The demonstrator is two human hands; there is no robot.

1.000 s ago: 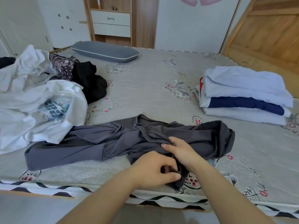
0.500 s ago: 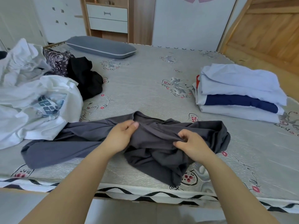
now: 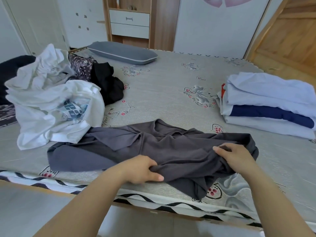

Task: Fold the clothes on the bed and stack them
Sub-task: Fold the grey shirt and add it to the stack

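Hands (image 3: 188, 161) gripping grey garment (image 3: 171, 147), bed's (image 3: 162, 93) near edge

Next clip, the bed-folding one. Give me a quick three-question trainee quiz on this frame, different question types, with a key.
1. True or false: the dark grey garment already lies neatly folded on the stack of folded clothes.
2. Multiple choice: where does the grey pillow lie? A) on the folded stack B) at the far end of the bed C) under the white T-shirt
3. Fill in: the left hand and the right hand both have a grip on the ____ garment.

Key: 1 false, it lies crumpled near the bed's front edge; 2 B; 3 dark grey.
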